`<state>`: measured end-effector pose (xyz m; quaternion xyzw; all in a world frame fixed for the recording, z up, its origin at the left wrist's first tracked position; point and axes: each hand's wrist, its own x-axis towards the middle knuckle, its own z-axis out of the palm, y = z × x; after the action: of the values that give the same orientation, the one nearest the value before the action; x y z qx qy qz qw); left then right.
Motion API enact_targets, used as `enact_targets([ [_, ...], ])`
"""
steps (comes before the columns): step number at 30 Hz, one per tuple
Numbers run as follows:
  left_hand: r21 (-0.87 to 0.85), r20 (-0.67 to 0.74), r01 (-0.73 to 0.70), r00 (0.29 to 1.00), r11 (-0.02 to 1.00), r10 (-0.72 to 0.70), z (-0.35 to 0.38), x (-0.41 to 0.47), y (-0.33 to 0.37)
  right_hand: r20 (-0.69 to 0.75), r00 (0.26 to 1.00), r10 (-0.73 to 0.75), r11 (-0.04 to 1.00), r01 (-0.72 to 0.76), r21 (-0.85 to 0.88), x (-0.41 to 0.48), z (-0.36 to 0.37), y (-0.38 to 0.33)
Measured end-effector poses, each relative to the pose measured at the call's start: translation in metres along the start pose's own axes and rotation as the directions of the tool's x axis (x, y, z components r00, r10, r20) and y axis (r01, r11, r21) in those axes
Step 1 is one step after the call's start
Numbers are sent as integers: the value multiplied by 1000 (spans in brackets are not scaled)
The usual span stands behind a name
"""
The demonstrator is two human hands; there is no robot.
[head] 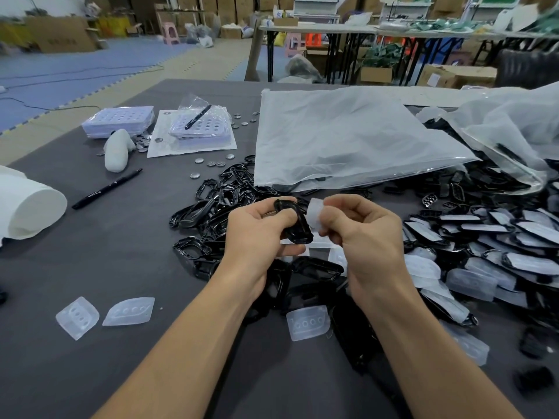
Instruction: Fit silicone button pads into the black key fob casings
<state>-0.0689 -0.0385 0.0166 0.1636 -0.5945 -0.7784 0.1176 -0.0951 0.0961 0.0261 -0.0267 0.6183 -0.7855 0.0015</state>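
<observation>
Above the grey counter [127, 255], the left hand [257, 231] curls its fingers round a black casing [295, 222], while the right hand [363, 228] pinches a translucent silicone pad [314, 214] just right of it. Two loose pads [102, 314] lie near left.

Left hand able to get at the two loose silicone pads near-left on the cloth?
Likely within reach: only bare cloth lies between the left hand and the two pads. But its fingers grip a black casing, so it is not free.
</observation>
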Motion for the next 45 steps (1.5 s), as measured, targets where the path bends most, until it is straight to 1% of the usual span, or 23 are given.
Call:
enact_targets([
  [4, 26, 9, -20, 1000, 999, 20, 1, 0, -1, 54, 991, 124, 989, -128, 80, 4, -1, 0],
  [7, 53, 19, -42, 999, 998, 41, 2, -2, -1, 90, 973, 212, 970, -221, 99, 5, -2, -1],
  [14, 78, 4, -52, 999, 996, 52, 2, -2, -1, 103, 965, 243, 961, -254, 108, 7, -9, -7],
  [17, 95, 0, -61, 998, 994, 61, 2, -2, -2, 94, 967, 237, 967, -244, 74, 7, -10, -5],
  [20, 103, -4, -68, 998, 992, 69, 2, -1, -3, 53, 979, 197, 980, -197, 2, 8, -11, -3],
  [25, 110, 23, -87, 996, 990, 85, 4, -2, -5, 14, 990, 142, 990, -143, 22, 8, -10, -3],
  [31, 93, 3, -75, 997, 993, 75, 3, 0, -8, 52, 983, 176, 979, -170, -108, 8, -7, 2],
  [33, 78, 11, -67, 998, 995, 66, 3, 1, -8, 19, 989, 145, 975, -140, -173, 8, -7, 4],
  [36, 63, 63, -52, 997, 997, 48, 2, 2, -9, -41, 998, 52, 953, -61, -296, 7, -7, 6],
  [40, 61, 123, -29, 992, 998, 22, 1, 4, -9, -69, 997, -29, 969, 11, -245, 5, -6, 4],
  [43, 14, 164, 3, 986, 1000, -5, 0, 5, -9, -70, 998, 2, 984, -14, -176, 6, -7, 5],
  [45, -5, 202, 21, 979, 1000, -19, -1, 6, -8, -29, 999, 45, 994, -48, -98, 6, -7, 4],
])
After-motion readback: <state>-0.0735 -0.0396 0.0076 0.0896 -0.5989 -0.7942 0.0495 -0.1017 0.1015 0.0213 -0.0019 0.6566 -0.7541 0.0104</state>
